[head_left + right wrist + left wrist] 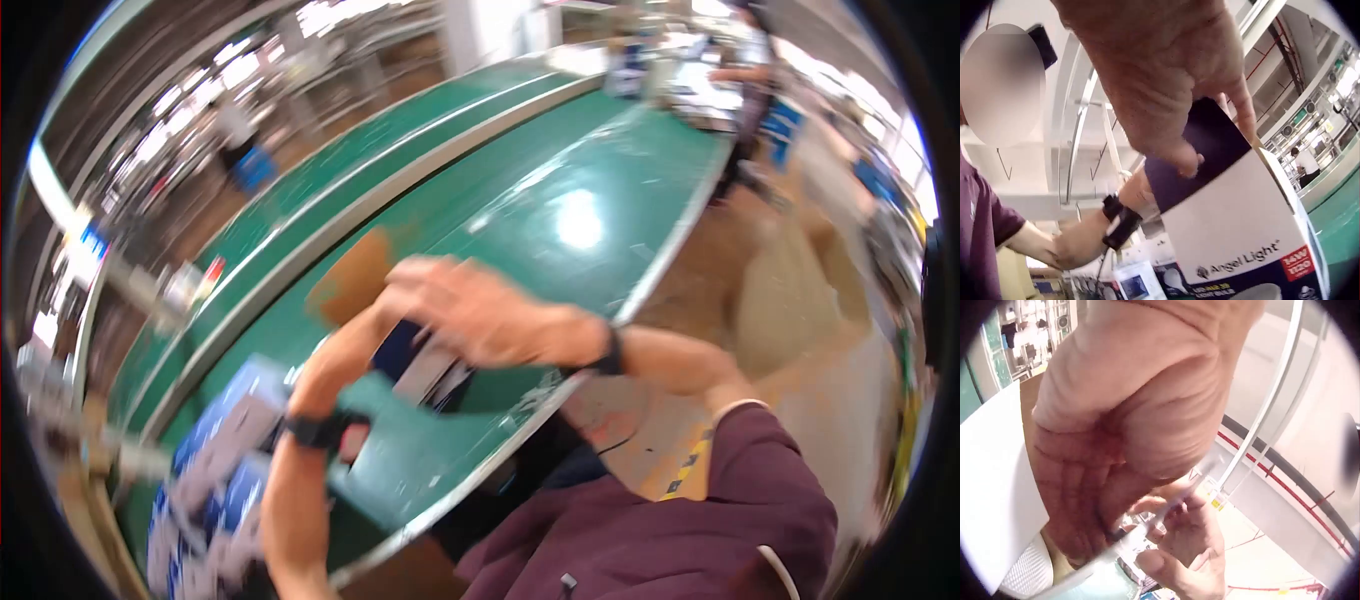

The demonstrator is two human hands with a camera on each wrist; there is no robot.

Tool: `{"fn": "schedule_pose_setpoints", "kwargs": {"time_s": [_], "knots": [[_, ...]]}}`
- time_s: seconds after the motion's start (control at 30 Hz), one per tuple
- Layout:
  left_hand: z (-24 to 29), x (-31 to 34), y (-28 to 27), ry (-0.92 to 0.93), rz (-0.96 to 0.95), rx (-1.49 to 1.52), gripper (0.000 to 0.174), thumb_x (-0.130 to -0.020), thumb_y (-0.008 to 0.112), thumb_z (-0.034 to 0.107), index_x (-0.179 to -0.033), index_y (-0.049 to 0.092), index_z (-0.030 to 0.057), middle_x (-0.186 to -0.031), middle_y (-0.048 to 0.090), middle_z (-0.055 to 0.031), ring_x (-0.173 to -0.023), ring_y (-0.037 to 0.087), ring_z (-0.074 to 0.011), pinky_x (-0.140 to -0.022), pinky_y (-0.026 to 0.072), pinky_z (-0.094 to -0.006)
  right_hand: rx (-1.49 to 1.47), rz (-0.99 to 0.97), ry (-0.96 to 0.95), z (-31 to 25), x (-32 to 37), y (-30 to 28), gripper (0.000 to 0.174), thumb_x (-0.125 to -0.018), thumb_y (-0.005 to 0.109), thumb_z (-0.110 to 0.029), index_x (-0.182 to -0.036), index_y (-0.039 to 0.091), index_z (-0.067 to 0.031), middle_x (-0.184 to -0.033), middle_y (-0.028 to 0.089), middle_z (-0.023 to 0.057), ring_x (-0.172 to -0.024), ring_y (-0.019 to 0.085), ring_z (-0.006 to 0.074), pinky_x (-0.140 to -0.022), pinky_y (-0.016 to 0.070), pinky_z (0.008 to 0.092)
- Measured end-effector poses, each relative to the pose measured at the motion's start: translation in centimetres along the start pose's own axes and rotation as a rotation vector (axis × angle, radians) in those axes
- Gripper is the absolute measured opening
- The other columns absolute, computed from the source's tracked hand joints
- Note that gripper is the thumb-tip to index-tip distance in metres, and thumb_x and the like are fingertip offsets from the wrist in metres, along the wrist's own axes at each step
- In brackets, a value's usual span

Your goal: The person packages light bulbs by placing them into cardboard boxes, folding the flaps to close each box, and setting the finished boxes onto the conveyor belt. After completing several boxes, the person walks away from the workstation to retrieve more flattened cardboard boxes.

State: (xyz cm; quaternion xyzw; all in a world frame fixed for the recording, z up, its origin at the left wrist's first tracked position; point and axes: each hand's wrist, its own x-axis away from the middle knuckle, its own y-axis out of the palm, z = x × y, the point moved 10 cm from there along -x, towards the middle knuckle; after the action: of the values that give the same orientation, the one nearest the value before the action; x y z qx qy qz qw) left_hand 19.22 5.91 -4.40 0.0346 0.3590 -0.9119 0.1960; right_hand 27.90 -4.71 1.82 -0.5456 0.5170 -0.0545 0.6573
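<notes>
A long green-topped counter (590,160) runs through a bright, blurred factory hall. Above its near edge, the right hand (470,315) grips a dark blue and white cardboard light-bulb box (1235,231), with the thumb pressed on the dark top panel and the fingers behind it. The left hand (345,350), forearm raised, meets the box's other side; whether it grips cannot be told. More blue and white boxes (215,450) lie on the counter at lower left.
</notes>
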Motion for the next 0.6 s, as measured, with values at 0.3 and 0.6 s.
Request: {"fn": "schedule_pose_setpoints", "kwargs": {"time_s": [0.3,0.6], "knots": [[4.2,-2.4,1.2,-0.240,-0.180,-0.356,0.030,-0.098,0.062,0.003,-0.127,0.068,-0.0013,-0.119,0.071,-0.0211,-0.110,0.066,-0.0375,-0.097,0.0511,-0.0437,-0.263,0.167,-0.042,0.3,1.9,-1.0,0.046,-0.094,0.068,-0.013,-0.137,0.051,-0.0100,-0.114,0.053,0.0167,-0.102,0.058,0.0342,-0.087,0.0495,0.0457],[9.9,6.4,-9.8,-0.130,0.830,-0.785,0.059,-0.095,0.070,0.021,-0.146,0.052,-0.0024,-0.148,0.054,-0.0243,-0.140,0.048,-0.0376,-0.116,0.0394,-0.0474,-0.376,0.348,-0.050,2.3,-0.6,-1.3,0.019,-0.095,0.068,-0.005,-0.114,0.065,-0.0058,-0.101,0.062,0.0120,-0.101,0.062,0.0325,-0.087,0.0534,0.0407]]}}
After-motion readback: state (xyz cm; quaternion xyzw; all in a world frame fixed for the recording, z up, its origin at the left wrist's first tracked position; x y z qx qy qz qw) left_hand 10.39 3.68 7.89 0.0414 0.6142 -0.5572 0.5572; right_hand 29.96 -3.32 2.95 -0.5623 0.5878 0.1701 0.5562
